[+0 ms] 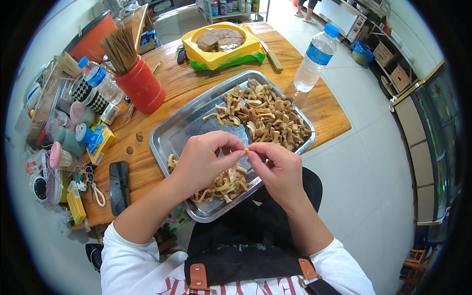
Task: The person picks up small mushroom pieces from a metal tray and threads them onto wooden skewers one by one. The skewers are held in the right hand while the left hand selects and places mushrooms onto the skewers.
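Observation:
My left hand and my right hand meet above a rectangular stainless steel tray. Their thumbs and forefingers pinch one small tan piece between them, probably a bit of mushroom; the fingers cover much of it. Beyond my hands, in the tray's far right part, lies a large heap of brown mushroom pieces. A smaller pile of paler, torn-looking mushroom pieces rests at the near side, partly under my left hand and forearm. Bare metal shows between the two piles.
On the wooden table stand a red container of thin sticks, a water bottle and a round cake in yellow wrapping, beside a knife. A phone lies left, near crowded small items. A person's legs show far back.

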A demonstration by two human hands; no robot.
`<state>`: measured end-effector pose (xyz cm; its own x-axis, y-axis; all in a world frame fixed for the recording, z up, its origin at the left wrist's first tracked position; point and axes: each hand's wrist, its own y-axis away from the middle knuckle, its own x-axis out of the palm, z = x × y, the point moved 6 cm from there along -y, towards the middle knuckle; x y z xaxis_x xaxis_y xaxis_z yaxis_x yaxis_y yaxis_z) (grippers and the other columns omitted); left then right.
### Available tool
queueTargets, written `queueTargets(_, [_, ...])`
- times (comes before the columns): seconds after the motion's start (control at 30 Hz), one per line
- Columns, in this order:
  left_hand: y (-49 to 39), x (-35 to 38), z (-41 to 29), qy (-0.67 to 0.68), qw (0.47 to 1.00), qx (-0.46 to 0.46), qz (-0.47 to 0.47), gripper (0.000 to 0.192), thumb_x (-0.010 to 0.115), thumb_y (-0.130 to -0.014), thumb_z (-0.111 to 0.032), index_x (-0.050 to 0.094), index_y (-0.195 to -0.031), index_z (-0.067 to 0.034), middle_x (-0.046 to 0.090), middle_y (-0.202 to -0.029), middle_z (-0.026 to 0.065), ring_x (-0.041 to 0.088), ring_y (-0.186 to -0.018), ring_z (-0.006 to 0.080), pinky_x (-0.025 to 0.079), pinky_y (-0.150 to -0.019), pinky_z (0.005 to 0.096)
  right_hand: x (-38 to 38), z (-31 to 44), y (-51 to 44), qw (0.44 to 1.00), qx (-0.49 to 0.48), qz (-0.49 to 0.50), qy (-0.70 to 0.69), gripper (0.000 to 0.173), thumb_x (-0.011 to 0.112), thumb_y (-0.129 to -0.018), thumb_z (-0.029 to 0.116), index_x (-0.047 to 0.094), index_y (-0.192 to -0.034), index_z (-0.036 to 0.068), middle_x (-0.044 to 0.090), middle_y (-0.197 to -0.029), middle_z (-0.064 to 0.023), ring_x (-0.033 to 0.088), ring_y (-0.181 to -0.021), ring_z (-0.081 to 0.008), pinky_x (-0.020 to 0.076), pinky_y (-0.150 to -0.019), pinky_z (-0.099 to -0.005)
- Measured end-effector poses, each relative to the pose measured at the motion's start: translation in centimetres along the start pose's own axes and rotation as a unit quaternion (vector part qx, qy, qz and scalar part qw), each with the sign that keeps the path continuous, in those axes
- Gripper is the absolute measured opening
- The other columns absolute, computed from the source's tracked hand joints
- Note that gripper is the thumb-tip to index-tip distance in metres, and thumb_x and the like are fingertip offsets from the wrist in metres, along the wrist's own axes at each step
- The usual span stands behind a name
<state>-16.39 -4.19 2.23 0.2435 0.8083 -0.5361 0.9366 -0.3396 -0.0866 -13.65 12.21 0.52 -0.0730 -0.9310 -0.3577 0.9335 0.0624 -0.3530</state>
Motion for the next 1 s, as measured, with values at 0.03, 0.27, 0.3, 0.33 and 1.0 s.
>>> queueTargets(0.03, [0.2, 0.0, -0.1, -0.003, 1.000, 0.007, -0.001, 0.016, 0.075, -0.086, -0.014, 0.073, -0.095, -0.002, 0.071, -0.084, 0.0081, 0.066, -0.072, 0.0148, 0.052, -0.065, 0.0284, -0.1, 0.2, 0.0, 1.000, -0.019, 0.004, 0.007, 0.014, 0.074, -0.089, 0.011, 0.073, -0.098, 0.001, 0.073, -0.085, -0.0124, 0.069, -0.069, -0.0227, 0.0542, -0.063, -0.0306])
queueTargets(0.27, [1.3, 0.3, -0.3, 0.007, 0.999, 0.034, -0.011, 0.013, 0.074, -0.084, -0.011, 0.070, -0.093, -0.002, 0.069, -0.083, 0.0082, 0.067, -0.074, 0.0159, 0.053, -0.067, 0.0280, 0.2, 0.5, 0.4, 0.999, 0.031, 0.039, -0.022, 0.014, 0.076, -0.086, 0.011, 0.072, -0.094, 0.001, 0.071, -0.079, -0.0097, 0.067, -0.066, -0.0149, 0.0527, -0.059, -0.0280])
queueTargets(0.3, [1.5, 0.2, -0.2, 0.013, 0.999, 0.035, -0.010, 0.013, 0.073, -0.085, -0.010, 0.070, -0.093, -0.001, 0.069, -0.083, 0.0073, 0.067, -0.074, 0.0148, 0.053, -0.068, 0.0275, 0.3, 0.7, 0.4, 0.999, 0.024, 0.037, -0.027, 0.013, 0.075, -0.086, 0.010, 0.072, -0.095, 0.001, 0.071, -0.079, -0.0074, 0.066, -0.066, -0.0117, 0.0515, -0.059, -0.0254])
queueTargets(0.33, [1.6, 0.1, -0.2, 0.019, 0.999, 0.036, -0.010, 0.012, 0.073, -0.085, -0.009, 0.069, -0.093, -0.001, 0.070, -0.084, 0.0063, 0.067, -0.075, 0.0137, 0.053, -0.068, 0.0270, 0.5, 0.9, 0.4, 0.999, 0.018, 0.034, -0.031, 0.012, 0.075, -0.087, 0.008, 0.072, -0.096, 0.001, 0.071, -0.079, -0.0050, 0.065, -0.067, -0.0085, 0.0502, -0.059, -0.0228])
queueTargets(1.0, [3.0, -1.0, -2.1, -0.131, 0.963, 0.214, -0.102, 0.011, 0.075, -0.082, -0.007, 0.071, -0.092, -0.006, 0.069, -0.089, 0.0081, 0.066, -0.081, 0.0290, 0.054, -0.074, 0.0359, 0.8, 1.9, 0.2, 0.998, -0.041, 0.037, 0.033, 0.012, 0.074, -0.087, 0.007, 0.073, -0.099, 0.002, 0.070, -0.082, -0.0008, 0.057, -0.066, -0.0020, 0.0414, -0.053, -0.0200])
